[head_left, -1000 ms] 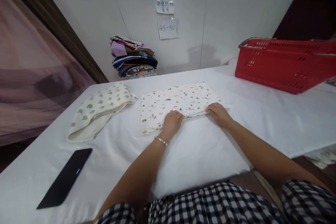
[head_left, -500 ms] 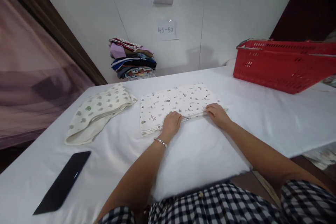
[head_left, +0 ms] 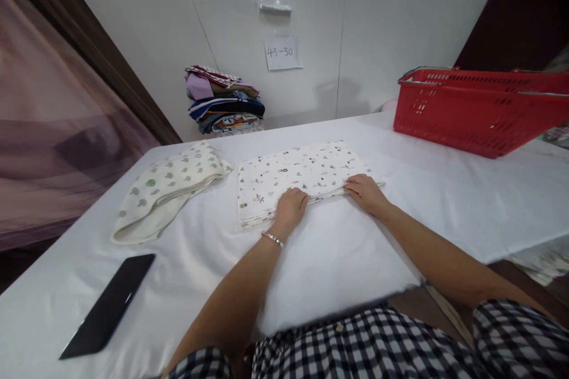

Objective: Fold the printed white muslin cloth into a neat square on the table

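A white folded cloth [head_left: 302,169] with small printed plants and figures lies flat in the middle of the table, its several layers showing along the near edge. My left hand [head_left: 291,208], with a silver bracelet at the wrist, is closed on that near edge left of its middle. Farther right along the same edge, my right hand [head_left: 363,190] pinches the layers, close to the right corner. The thumbs are mostly hidden from view. To the left lies another cream cloth [head_left: 178,177] with grey-green spots, loosely folded and apart from both hands.
A white sheet covers the table [head_left: 200,284]. At the front left rests a black flat phone-like slab [head_left: 109,308]. Folded clothes [head_left: 226,100] are stacked at the back against the wall. A red basket [head_left: 466,109] stands at the back right. A paper marked 45-50 [head_left: 283,53] hangs above.
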`<state>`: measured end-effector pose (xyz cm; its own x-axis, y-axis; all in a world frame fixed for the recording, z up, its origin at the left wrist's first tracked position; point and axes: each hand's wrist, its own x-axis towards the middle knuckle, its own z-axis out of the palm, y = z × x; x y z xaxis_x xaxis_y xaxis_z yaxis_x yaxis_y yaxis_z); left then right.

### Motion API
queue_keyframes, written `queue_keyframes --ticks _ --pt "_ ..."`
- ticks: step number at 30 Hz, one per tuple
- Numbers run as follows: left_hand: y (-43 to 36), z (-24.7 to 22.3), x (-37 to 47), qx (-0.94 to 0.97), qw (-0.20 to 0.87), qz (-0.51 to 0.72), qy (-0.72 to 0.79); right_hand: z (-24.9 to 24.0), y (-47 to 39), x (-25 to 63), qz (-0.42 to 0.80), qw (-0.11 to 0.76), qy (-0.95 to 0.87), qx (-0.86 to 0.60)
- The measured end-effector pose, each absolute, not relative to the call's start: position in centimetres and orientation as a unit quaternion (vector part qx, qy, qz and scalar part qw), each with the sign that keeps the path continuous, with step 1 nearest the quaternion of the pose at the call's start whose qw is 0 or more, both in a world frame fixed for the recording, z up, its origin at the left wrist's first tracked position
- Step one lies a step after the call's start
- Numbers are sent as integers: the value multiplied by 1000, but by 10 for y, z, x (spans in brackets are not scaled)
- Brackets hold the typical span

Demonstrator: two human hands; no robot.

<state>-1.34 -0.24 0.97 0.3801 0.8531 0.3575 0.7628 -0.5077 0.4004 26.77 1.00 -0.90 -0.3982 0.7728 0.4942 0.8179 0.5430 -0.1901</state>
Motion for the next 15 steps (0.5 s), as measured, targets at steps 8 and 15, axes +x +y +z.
queue_keyframes --ticks 8,15 --pt "-1 8 -14 828 82 268 486 -7 12 263 -35 269 -834 -481" --pt "-2 8 -14 830 71 262 487 -2 5 264 -33 294 -832 -469"
